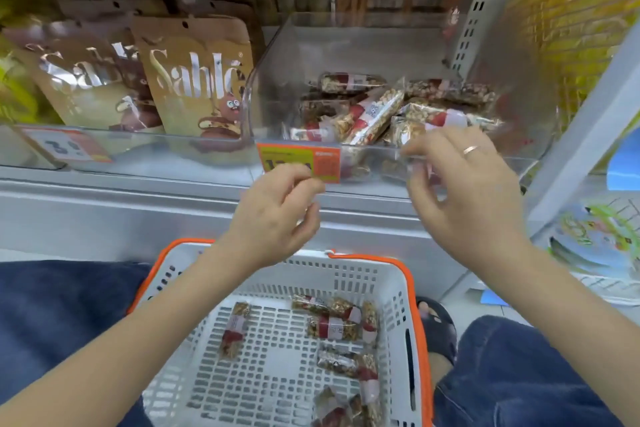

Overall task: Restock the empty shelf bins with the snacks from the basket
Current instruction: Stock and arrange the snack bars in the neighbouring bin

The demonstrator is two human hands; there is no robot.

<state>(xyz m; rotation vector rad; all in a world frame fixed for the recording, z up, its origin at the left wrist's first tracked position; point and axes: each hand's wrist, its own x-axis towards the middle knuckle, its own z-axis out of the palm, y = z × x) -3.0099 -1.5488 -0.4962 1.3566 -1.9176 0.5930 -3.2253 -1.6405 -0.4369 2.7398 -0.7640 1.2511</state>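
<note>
Snack bars [374,107] piled in clear bin [263,80]; more in basket [408,288]; both hands' grip loose, empty.

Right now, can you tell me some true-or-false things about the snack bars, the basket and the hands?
1. The white plastic basket with the orange rim is empty. False: several nut snack bars lie in it.
2. The clear plastic shelf bin already holds snack bars. True.
3. The right hand wears a ring. True.
4. The left hand holds a brown cookie pouch. False: it holds nothing, and the brown cookie pouches stand on the shelf.
</note>
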